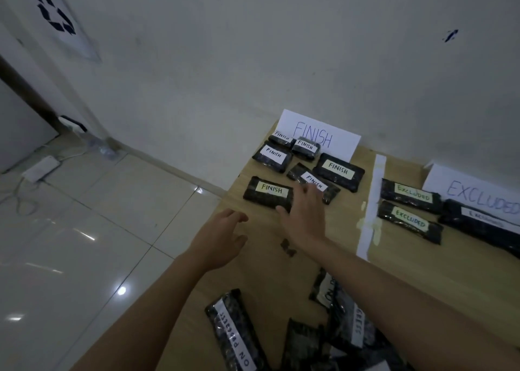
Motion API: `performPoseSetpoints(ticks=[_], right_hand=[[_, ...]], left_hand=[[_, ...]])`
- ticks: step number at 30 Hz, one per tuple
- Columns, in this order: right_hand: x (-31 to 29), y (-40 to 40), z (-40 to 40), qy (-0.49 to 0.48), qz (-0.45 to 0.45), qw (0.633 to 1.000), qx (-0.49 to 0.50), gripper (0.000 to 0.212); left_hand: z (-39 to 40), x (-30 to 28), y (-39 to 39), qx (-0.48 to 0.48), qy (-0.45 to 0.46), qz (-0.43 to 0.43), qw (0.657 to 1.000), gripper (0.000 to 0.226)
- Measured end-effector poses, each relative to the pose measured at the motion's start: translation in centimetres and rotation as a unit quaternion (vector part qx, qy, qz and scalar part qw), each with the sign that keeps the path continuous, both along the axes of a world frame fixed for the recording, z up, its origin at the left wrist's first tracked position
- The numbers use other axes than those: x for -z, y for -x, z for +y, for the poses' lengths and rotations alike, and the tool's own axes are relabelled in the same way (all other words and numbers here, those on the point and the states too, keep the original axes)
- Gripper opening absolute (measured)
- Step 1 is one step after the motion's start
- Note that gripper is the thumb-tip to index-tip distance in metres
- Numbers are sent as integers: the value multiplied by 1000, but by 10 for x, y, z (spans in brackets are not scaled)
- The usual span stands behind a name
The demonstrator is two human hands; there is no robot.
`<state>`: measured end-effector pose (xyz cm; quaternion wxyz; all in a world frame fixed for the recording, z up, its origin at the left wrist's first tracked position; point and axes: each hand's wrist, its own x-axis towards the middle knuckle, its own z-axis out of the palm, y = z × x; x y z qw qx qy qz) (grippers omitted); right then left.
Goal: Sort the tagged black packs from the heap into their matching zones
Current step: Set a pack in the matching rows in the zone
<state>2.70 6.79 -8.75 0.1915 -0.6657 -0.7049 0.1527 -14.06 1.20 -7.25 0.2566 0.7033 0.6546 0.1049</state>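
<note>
a black plastic pack tagged finish (268, 192), lying crosswise in the finish zone, is being touched by the flat, open-fingered right hand (305, 215), the empty, loosely open left hand (222, 239) being farther.

Right hand (305, 215) lies flat, fingers extended, thumb touching the nearest FINISH pack (268, 193) on the wooden worktop (281, 275). Left hand (222, 241) hovers open at the worktop's left edge. Heap (323, 339) lies nearest the camera; EXCLUDED packs (409, 210) lie right of the paper divider strip (371, 207).
</note>
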Motion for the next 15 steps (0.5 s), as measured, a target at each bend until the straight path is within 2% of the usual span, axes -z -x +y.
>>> performPoseSetpoints(ticks=[2, 4, 6, 11, 15], right_hand=[[12, 4, 1, -63, -58, 989, -117, 45], [19, 10, 5, -60, -114, 976, -173, 45], [20, 16, 8, -35, -151, 968, -195, 43], [13, 26, 32, -28, -178, 964, -195, 51], [5, 24, 28, -22, -166, 963, -212, 54]], left_hand=[[2, 3, 3, 6, 6, 9, 1000, 44], [3, 6, 6, 8, 9, 13, 1000, 45], [2, 9, 9, 6, 10, 13, 1000, 45], [-3, 12, 15, 0, 14, 1, 1000, 43], [-11, 10, 18, 13, 9, -1, 1000, 42]])
